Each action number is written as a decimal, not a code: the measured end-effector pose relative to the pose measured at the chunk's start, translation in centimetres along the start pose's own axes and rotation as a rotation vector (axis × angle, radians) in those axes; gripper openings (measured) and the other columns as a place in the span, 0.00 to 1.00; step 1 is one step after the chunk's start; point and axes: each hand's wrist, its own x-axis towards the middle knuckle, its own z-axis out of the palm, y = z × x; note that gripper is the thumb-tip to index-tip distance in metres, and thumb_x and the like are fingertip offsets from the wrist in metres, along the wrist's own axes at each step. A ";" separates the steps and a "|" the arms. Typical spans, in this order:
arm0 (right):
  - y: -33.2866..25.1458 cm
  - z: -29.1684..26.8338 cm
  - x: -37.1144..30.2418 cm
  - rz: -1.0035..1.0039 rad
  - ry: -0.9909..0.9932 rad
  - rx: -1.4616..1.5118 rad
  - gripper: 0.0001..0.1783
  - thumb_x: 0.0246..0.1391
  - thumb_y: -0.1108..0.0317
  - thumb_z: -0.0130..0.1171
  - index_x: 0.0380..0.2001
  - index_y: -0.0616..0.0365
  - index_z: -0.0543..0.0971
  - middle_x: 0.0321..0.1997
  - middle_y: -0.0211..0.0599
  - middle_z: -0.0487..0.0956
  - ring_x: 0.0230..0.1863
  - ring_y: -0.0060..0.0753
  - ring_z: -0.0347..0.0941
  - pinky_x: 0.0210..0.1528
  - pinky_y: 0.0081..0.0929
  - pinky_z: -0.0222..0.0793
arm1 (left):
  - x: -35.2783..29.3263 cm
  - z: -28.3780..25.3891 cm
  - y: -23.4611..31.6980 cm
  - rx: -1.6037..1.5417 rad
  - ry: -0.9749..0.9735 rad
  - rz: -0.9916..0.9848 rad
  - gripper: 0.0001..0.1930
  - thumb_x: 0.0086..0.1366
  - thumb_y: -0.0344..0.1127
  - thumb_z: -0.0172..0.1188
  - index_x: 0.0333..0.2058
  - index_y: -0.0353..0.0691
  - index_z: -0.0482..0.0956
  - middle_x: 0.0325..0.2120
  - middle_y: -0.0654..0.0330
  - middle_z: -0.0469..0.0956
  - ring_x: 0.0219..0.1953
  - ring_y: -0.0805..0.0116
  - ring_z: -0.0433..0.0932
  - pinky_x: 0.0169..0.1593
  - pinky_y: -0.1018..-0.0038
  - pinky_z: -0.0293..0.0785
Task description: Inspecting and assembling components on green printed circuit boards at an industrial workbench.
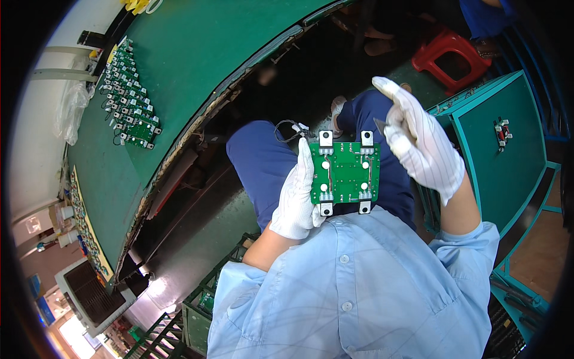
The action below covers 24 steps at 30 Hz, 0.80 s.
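Observation:
My left hand (297, 197), in a white glove, grips a green circuit board (347, 173) by its left edge, in front of my body. Black-and-silver tabbed components with round holes stick out past the board's top and bottom edges, and white round spots show on its face. A dark cable with a white connector (300, 128) hangs off its upper left. To the right of the board and apart from it is my gloved right hand (421, 140), its forefinger stretched out. From its other, curled fingers pokes a small dark pointed tip (380, 125); the rest is hidden.
Several similar boards (128, 99) stand in a row on the green bench (197, 36) at left. A teal cabinet (502, 149) with a small red-and-white part (503, 134) on top is at right. A red stool (448, 57) stands beyond, with another person (487, 18) near it.

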 end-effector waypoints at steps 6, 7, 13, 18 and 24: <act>-0.4 0.1 1.1 -0.061 -0.088 -0.012 0.20 0.45 0.69 0.48 0.45 0.61 0.63 0.27 0.40 0.70 0.27 0.38 0.68 0.34 0.28 0.64 | 0.0 0.3 0.3 0.011 0.019 -0.005 0.32 0.61 0.61 0.33 0.47 0.38 0.66 0.39 0.55 0.73 0.39 0.70 0.75 0.41 0.79 0.72; -0.2 0.5 1.1 -0.061 -0.092 -0.012 0.20 0.45 0.69 0.48 0.45 0.61 0.63 0.27 0.40 0.70 0.27 0.38 0.68 0.34 0.28 0.64 | 0.0 0.3 0.2 0.008 0.020 -0.004 0.32 0.61 0.61 0.33 0.47 0.38 0.66 0.39 0.55 0.73 0.39 0.70 0.75 0.41 0.79 0.72; -0.3 0.9 0.7 -0.064 -0.025 -0.095 0.17 0.46 0.68 0.50 0.41 0.61 0.64 0.32 0.44 0.70 0.30 0.42 0.71 0.34 0.29 0.67 | 0.6 -1.5 0.0 -0.044 -0.003 0.030 0.30 0.61 0.60 0.35 0.47 0.38 0.65 0.38 0.56 0.74 0.33 0.75 0.76 0.33 0.84 0.74; -2.1 2.2 -1.3 -0.053 0.047 0.032 0.13 0.39 0.77 0.50 0.33 0.63 0.65 0.27 0.43 0.67 0.24 0.40 0.68 0.27 0.29 0.64 | 0.8 -1.4 -0.7 0.104 0.126 0.388 0.27 0.63 0.56 0.37 0.44 0.37 0.66 0.28 0.59 0.76 0.10 0.85 0.64 0.10 0.89 0.56; -2.8 6.7 -3.3 -0.096 0.135 0.097 0.13 0.39 0.78 0.52 0.33 0.63 0.67 0.28 0.45 0.70 0.27 0.44 0.69 0.28 0.31 0.67 | 2.8 -6.1 -3.8 0.657 0.494 0.980 0.25 0.63 0.54 0.39 0.47 0.39 0.64 0.40 0.58 0.72 0.39 0.71 0.73 0.42 0.76 0.71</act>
